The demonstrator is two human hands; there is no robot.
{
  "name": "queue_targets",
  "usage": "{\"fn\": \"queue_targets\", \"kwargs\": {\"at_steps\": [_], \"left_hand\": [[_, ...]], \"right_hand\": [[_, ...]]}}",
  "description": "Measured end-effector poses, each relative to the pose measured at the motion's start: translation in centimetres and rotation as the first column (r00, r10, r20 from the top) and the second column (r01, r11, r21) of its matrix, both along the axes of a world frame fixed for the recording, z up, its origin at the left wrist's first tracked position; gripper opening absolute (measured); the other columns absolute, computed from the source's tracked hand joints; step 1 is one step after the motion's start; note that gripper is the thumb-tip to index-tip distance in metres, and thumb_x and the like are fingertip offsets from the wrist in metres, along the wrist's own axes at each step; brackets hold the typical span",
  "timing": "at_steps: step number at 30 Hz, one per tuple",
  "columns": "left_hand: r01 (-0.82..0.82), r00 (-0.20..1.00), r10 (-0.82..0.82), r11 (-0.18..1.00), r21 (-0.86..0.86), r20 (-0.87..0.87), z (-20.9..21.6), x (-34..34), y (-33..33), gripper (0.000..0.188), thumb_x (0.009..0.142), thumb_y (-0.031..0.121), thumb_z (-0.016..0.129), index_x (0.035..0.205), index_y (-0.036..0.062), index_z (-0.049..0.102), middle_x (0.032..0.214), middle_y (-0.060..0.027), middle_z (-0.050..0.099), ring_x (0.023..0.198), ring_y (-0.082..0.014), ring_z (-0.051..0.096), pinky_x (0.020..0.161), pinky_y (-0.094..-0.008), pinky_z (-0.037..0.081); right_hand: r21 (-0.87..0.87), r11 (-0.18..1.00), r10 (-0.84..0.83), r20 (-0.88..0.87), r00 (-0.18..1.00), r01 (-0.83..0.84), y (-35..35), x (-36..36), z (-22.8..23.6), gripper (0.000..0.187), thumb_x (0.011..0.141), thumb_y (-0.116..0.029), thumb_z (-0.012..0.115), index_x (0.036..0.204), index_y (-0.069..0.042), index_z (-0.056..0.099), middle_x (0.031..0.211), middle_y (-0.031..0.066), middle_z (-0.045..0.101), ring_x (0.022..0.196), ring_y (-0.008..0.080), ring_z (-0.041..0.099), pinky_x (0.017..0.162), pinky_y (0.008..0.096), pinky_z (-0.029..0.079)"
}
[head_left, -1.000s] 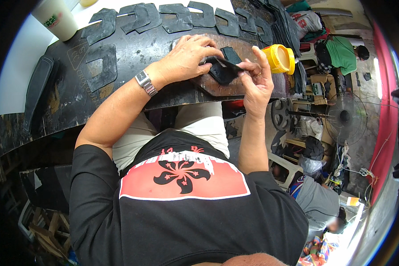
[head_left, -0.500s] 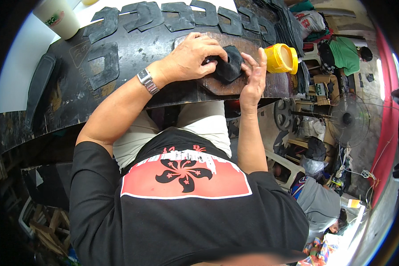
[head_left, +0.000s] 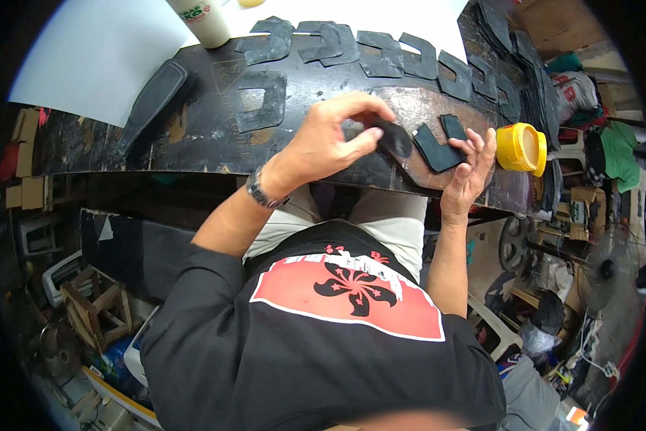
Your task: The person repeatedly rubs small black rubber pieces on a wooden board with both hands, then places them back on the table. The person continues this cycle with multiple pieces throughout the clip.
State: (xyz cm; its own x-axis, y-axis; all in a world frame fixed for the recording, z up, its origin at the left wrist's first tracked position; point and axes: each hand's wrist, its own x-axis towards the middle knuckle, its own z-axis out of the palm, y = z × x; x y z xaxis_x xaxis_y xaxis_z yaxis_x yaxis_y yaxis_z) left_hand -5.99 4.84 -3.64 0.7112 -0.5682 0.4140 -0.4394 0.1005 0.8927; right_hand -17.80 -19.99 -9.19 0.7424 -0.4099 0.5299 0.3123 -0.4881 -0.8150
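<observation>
My left hand (head_left: pixel 337 138), with a metal-band watch on the wrist, pinches a small dark piece (head_left: pixel 395 139) between thumb and forefinger; the piece is blurred and its kind is unclear. It is held over the left part of a worn brown board (head_left: pixel 402 100). Lying on the board is a black C-shaped flat piece (head_left: pixel 431 149), its opening toward the far right. My right hand (head_left: pixel 471 172) is beside that piece with fingers spread, the fingertips at its right edge. A yellow tub (head_left: pixel 517 147) with pale tan contents lies tipped next to the right hand.
Several similar C-shaped pieces (head_left: pixel 382 54) form a row across the black table (head_left: pixel 215 93), with one more piece (head_left: pixel 262 100) nearer. A long dark curved piece (head_left: pixel 152 100) and a white cup (head_left: pixel 204 25) are at left. Stacked black sheets (head_left: pixel 542 108) stand right; a fan (head_left: pixel 607 269) is beyond.
The left hand has moved left off the C-shaped piece, carrying the small dark piece. The C-shaped piece now shows more fully under the right fingertips. The whole view has shifted.
</observation>
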Motion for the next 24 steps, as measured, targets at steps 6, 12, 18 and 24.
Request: {"fn": "queue_targets", "kwargs": {"at_steps": [6, 12, 18, 24], "left_hand": [[-0.306, 0.952, 0.307, 0.946, 0.104, 0.001, 0.3, -0.6, 4.4, 0.022, 0.087, 0.003, 0.072, 0.110, 0.0037, 0.072, 0.103, -0.0061, 0.073, 0.091, -0.0137, 0.068, 0.088, -0.0298, 0.055], [-0.472, 0.868, 0.441, 0.876, 0.104, 0.228, -0.8, 0.7, 4.6, 0.027, 0.082, 0.012, 0.078, 0.108, 0.0107, 0.073, 0.101, -0.0067, 0.071, 0.098, -0.0246, 0.066, 0.096, -0.0380, 0.046], [-0.587, 0.798, 0.419, 0.704, 0.400, 0.433, -3.2, -0.7, 5.9, 0.027, 0.082, 0.020, 0.079, 0.108, 0.0147, 0.074, 0.115, -0.0064, 0.065, 0.113, -0.0275, 0.060, 0.101, -0.0419, 0.041], [-0.681, 0.714, 0.510, 0.666, 0.305, 0.481, -3.7, -1.1, 5.9, 0.054, 0.077, 0.013, 0.082, 0.127, 0.0142, 0.063, 0.132, -0.0081, 0.055, 0.126, -0.0286, 0.052, 0.105, -0.0420, 0.038]], "right_hand": [[-0.121, 0.992, -0.032, 0.097, 0.995, 0.044, -0.2, 0.1, -0.3, 0.084, 0.099, -0.055, 0.062, 0.158, -0.002, 0.032, 0.147, 0.0152, 0.046, 0.129, 0.0271, 0.052, 0.114, 0.0429, 0.036], [-0.133, 0.991, -0.012, 0.058, 0.998, 0.019, -0.1, -0.1, -0.2, 0.078, 0.101, -0.044, 0.065, 0.159, -0.005, 0.031, 0.146, 0.0161, 0.048, 0.127, 0.0273, 0.054, 0.113, 0.0425, 0.038], [-0.156, 0.987, -0.021, 0.016, 1.000, 0.023, 0.0, -0.1, -0.3, 0.078, 0.095, -0.032, 0.075, 0.158, -0.006, 0.035, 0.141, 0.0156, 0.053, 0.122, 0.0256, 0.056, 0.107, 0.0398, 0.044], [-0.206, 0.978, -0.017, 0.033, 0.999, 0.023, 0.2, 0.1, -0.3, 0.077, 0.094, -0.026, 0.076, 0.157, -0.006, 0.037, 0.140, 0.0151, 0.054, 0.118, 0.0255, 0.057, 0.105, 0.0387, 0.045]]}}
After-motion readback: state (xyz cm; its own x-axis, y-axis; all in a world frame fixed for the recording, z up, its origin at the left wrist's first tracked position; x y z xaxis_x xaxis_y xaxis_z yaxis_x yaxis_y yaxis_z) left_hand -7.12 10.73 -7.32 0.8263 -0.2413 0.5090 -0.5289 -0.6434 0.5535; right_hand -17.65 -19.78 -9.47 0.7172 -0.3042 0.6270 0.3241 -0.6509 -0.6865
